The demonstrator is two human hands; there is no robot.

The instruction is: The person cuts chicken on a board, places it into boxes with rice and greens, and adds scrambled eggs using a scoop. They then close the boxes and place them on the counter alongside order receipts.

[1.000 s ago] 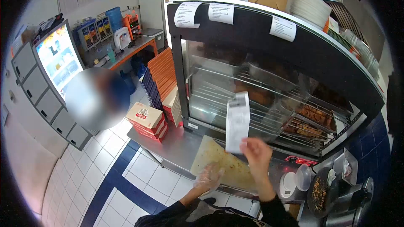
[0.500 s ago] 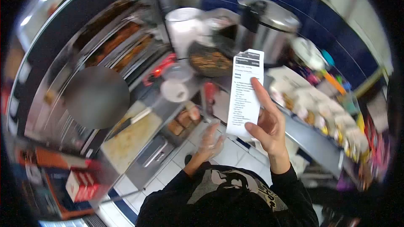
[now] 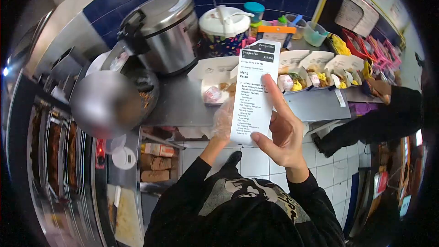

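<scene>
A long printed receipt [image 3: 251, 91] is held upright in front of me by my right hand [image 3: 286, 139], its thumb on the lower edge and a finger along the right side. My left hand [image 3: 222, 121], in a clear plastic glove, is partly behind the receipt's lower left edge; its fingers are mostly hidden. Beyond the receipt, open white food boxes [image 3: 315, 61] stand in a row on the metal counter [image 3: 178, 107], with wrapped items and yellow food inside.
A large steel cooker [image 3: 167, 32] and a patterned tub with a white lid [image 3: 224, 23] stand at the back. A co-worker's dark-sleeved arm [image 3: 404, 107] reaches to the counter at right. A cutting board [image 3: 129, 219] lies lower left, near a small white scale [image 3: 123, 158].
The view has turned right, bringing the food boxes and a co-worker into fuller view. My right hand still holds the receipt. My left hand has come closer to it, partly behind it.
</scene>
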